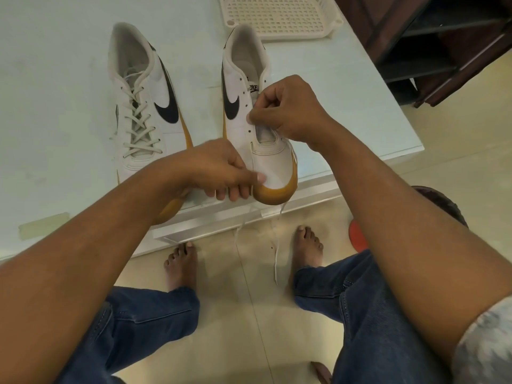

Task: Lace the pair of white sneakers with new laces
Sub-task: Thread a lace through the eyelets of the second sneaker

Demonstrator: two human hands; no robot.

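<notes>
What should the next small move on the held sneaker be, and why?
Probably the right hand should pull its pinched lace snug through the low eyelet while the left hand grips the sneaker: upper eyelets are bare and lace ends dangle off the table.
</notes>
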